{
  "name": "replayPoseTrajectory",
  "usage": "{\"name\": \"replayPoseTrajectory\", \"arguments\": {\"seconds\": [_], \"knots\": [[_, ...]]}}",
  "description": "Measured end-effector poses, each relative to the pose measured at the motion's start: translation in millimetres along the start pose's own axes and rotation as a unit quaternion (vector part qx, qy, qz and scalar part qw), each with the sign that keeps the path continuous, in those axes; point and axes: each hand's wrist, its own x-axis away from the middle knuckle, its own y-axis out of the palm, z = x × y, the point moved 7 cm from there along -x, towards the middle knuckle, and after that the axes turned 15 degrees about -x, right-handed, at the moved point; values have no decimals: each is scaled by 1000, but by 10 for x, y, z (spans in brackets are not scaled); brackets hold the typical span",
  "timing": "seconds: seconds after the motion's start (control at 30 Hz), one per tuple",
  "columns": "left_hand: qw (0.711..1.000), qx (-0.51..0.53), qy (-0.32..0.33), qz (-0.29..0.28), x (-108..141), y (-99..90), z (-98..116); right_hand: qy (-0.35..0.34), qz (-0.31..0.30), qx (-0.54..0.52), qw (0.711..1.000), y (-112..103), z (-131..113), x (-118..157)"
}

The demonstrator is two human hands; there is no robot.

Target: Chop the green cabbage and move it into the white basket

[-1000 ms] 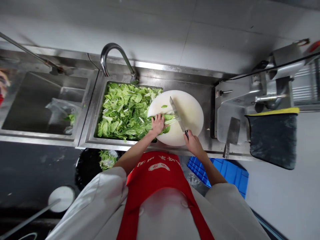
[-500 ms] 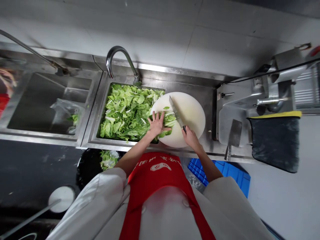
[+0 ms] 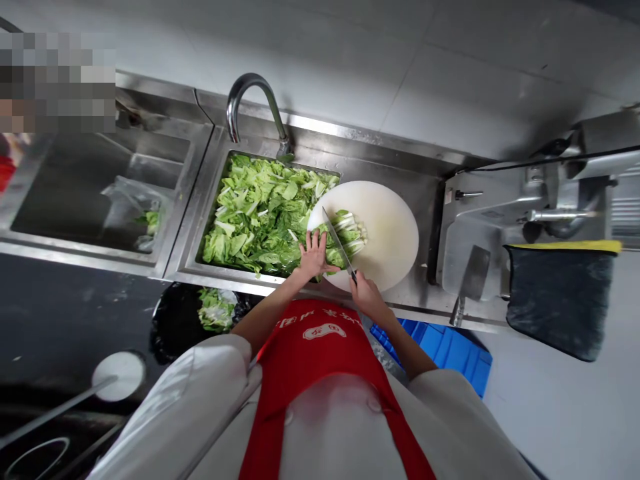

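My right hand (image 3: 367,293) is wrapped round the dark handle of a kitchen knife (image 3: 338,240). Its blade lies across the leafy greens (image 3: 351,233) on a round white cutting board (image 3: 393,230). On the left side of the blade, my left hand (image 3: 314,257) rests with spread fingers on more of the leaves at the board's edge. Part of the greens is hidden beneath that hand. Right of the blade, the pale stems face the middle of the board. Beside the board, a sink basin (image 3: 196,257) is filled with cut leafy greens in water.
A curved faucet (image 3: 255,80) rises behind the full basin. Farther left, another sink (image 3: 50,240) contains a clear plastic bag. A cleaver (image 3: 474,273) lies on the slicing machine (image 3: 457,230) at right. Below the counter are a black-lined bin (image 3: 173,327) and a blue crate (image 3: 455,357).
The knife has shifted left across the greens, closer to my left hand. Greens now lie right of the blade, nearer the board's middle. My left hand remains spread on the leaves.
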Motion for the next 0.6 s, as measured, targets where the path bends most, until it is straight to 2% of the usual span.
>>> {"name": "replayPoseTrajectory", "arguments": {"seconds": [0.23,0.4,0.47,0.5,0.6], "knots": [[997,-5,-43,62,66,0,54,13,28,23,999,161,46,-261],[995,35,-8,93,118,-2,45,11,40,17,999,104,62,-281],[993,56,-25,99,110,-14,-121,10,45,10,999,46,60,-256],[991,64,-54,106,105,-31,-278,7,49,4,999,15,60,-225],[976,79,-165,118,99,-98,-960,-18,73,-37,996,-101,82,-41]]}}
